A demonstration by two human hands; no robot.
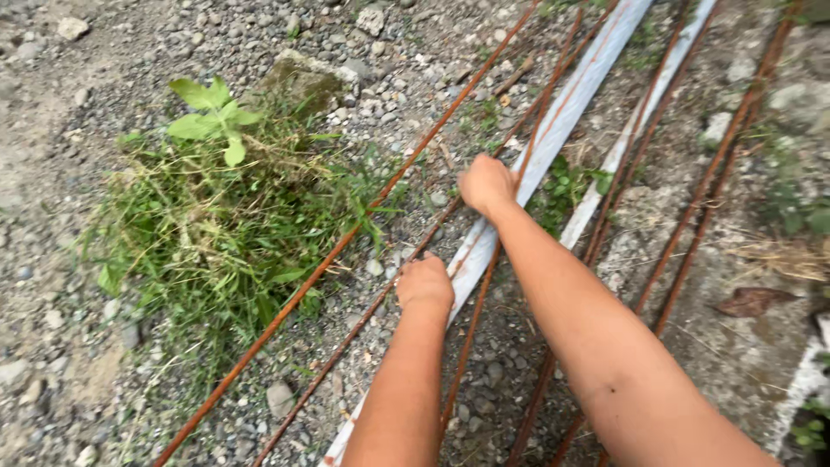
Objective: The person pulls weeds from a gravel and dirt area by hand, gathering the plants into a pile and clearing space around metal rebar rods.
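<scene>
Fingers, head view: both hands closed over one long bar among the rusty rebar on the gravel; fingertips hidden beneath, so the exact grasp cannot be told.

Left hand (424, 283): clenched on the rebar (363, 316), nearer the body.

Right hand (487, 183): clenched further up, at the edge of the pale metal strip (553, 130).

Rebar, position: on the ground, beside a weed clump (225, 216), with more bars (700, 207) to the right.

Long axis: lower left to upper right, far end pointing away from the person; strips and other bars lie roughly parallel.

Handling, judged: stiff, heavy for its thickness, likely to sag and whip when lifted; rust gives a rough, non-slip, dirty surface. Not fragile.

Hold, judged: two hands set apart along the shaft, near the balance point.
</scene>
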